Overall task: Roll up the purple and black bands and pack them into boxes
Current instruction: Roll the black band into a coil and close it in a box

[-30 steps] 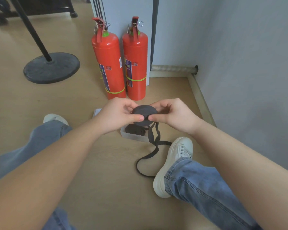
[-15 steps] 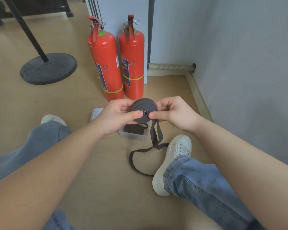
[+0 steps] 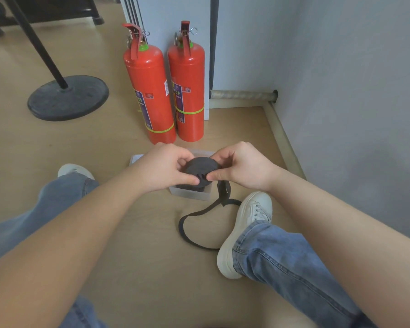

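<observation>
Roughly midway, we hold the black band's coil [image 3: 200, 165] pinched in both grips, left hand [image 3: 162, 170] and right hand [image 3: 243, 169], above the box [image 3: 189, 194]; its loose tail [image 3: 199, 214] lies unrolled on the floor, and another roll seems boxed already.

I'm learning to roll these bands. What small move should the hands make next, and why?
Probably another turn of the roll, held by the left hand and right hand: a loose tail hangs to the floor, so it isn't ready for the box.
</observation>
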### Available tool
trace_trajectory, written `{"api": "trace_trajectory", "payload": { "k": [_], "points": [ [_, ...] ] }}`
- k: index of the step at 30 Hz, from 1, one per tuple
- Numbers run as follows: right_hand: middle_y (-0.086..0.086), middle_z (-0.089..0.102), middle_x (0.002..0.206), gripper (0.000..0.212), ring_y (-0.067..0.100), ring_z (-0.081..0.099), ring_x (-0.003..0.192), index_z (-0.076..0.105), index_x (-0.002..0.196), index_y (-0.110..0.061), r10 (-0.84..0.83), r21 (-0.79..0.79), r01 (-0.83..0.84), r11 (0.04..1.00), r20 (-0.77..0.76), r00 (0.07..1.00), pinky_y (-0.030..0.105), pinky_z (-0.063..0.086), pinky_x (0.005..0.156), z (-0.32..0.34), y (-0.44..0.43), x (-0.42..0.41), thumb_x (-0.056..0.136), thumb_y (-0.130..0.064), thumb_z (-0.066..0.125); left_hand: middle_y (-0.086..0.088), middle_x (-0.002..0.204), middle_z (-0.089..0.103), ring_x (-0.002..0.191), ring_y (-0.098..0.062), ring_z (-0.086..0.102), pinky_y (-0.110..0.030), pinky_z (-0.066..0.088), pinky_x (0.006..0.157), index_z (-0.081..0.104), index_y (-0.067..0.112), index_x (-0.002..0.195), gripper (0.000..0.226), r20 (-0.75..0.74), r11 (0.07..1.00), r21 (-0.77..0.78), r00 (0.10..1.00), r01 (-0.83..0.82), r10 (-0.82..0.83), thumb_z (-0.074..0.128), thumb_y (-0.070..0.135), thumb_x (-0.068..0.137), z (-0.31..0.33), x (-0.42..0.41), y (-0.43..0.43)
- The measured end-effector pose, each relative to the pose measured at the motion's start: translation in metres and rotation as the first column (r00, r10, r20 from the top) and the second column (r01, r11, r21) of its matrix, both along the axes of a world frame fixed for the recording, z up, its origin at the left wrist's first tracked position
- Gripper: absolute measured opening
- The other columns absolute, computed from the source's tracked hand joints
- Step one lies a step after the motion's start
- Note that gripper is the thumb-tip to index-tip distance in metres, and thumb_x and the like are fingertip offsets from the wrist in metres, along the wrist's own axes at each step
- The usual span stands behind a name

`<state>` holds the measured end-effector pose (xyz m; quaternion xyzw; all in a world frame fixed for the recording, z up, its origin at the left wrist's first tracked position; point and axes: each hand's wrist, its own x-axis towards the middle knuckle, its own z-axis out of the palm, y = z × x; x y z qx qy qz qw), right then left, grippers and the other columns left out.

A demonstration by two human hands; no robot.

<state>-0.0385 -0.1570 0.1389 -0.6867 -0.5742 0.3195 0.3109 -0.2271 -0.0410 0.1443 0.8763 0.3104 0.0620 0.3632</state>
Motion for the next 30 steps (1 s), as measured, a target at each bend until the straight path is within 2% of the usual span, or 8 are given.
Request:
{"api": "trace_trajectory", "payload": {
  "k": [8,11,13,16,22,26,28,30],
  "points": [
    [0.002,0.08,0.089,0.025,0.014,0.075,0.082,0.077,0.101,-0.02,-0.009,0.063,0.017,0.998,-0.137,0.991,0.027,0.06,0.082,-0.001,0.0,-0.006,0.079,-0.012,0.086,0.015,0.062,0.066,0.057,0.002,0.055,-0.019,0.041,0.056,0.071,0.037,0.068,0.017,0.05,0.998,-0.054,0.998,-0.027,0.03,0.088,0.037,0.07,-0.013,0.001,-0.003],
    [0.003,0.08,0.093,0.026,0.016,0.077,0.088,0.076,0.104,-0.018,-0.025,0.049,0.04,0.998,-0.264,0.964,0.029,0.06,0.088,-0.003,-0.002,-0.003,0.082,-0.008,0.083,0.016,0.078,0.074,0.075,-0.003,0.068,-0.032,0.056,0.07,0.075,0.039,0.08,0.015,0.128,0.994,-0.106,0.99,-0.039,0.053,0.085,0.042,0.069,-0.012,0.0,-0.004],
    [0.005,0.08,0.097,0.021,0.022,0.077,0.093,0.076,0.105,-0.012,-0.025,0.04,0.039,0.998,-0.318,0.948,0.033,0.06,0.091,-0.004,-0.003,-0.002,0.085,-0.007,0.08,0.008,0.088,0.078,0.087,-0.013,0.073,-0.046,0.059,0.083,0.078,0.03,0.095,0.04,0.169,0.986,-0.157,0.982,-0.055,0.082,0.081,0.052,0.063,-0.012,-0.001,-0.005],
    [0.008,0.08,0.099,0.019,0.022,0.077,0.094,0.076,0.107,-0.008,-0.019,0.067,0.046,0.997,-0.362,0.932,0.03,0.06,0.089,-0.004,-0.004,-0.003,0.088,-0.005,0.076,0.008,0.095,0.079,0.093,-0.013,0.074,-0.048,0.058,0.09,0.077,0.028,0.104,0.042,0.237,0.966,-0.25,0.964,-0.062,0.123,0.084,0.044,0.066,-0.015,-0.001,-0.005],
    [0.007,0.08,0.091,0.011,0.026,0.076,0.087,0.079,0.102,-0.013,-0.032,0.112,0.05,0.992,-0.16,0.987,0.043,0.06,0.087,-0.004,-0.001,-0.004,0.092,-0.016,0.075,0.009,0.098,0.078,0.093,-0.01,0.074,-0.043,0.06,0.088,0.074,0.032,0.103,0.039,0.276,0.958,-0.28,0.951,-0.056,0.136,0.09,0.034,0.068,-0.016,-0.002,-0.001],
    [0.003,0.076,0.079,0.005,0.021,0.069,0.071,0.079,0.096,-0.018,0.02,0.097,-0.019,0.995,-0.014,1.0,0.035,0.058,0.071,-0.001,-0.002,-0.003,0.093,-0.018,0.074,0.013,0.101,0.076,0.094,-0.002,0.071,-0.028,0.058,0.084,0.071,0.034,0.107,0.035,0.256,0.979,-0.204,0.965,-0.01,0.063,0.086,0.032,0.076,-0.011,-0.001,-0.003],
    [0.015,0.07,0.074,0.013,0.032,0.06,0.067,0.076,0.087,-0.012,0.035,0.092,-0.039,0.995,0.045,0.998,0.042,0.055,0.065,-0.002,-0.001,-0.002,0.091,-0.025,0.076,0.013,0.097,0.076,0.09,-0.001,0.071,-0.028,0.059,0.08,0.074,0.03,0.104,0.029,0.231,0.987,-0.16,0.971,-0.017,0.054,0.083,0.035,0.078,-0.009,0.001,-0.004],
    [0.021,0.071,0.083,0.019,0.038,0.064,0.078,0.076,0.089,-0.01,0.033,0.073,-0.036,0.997,0.039,0.999,0.05,0.057,0.074,-0.005,0.001,-0.002,0.089,-0.029,0.078,0.01,0.09,0.078,0.083,-0.004,0.073,-0.032,0.06,0.078,0.078,0.027,0.1,0.025,0.217,0.986,-0.163,0.974,-0.034,0.069,0.084,0.034,0.077,-0.009,0.001,-0.003]
  ]
}}
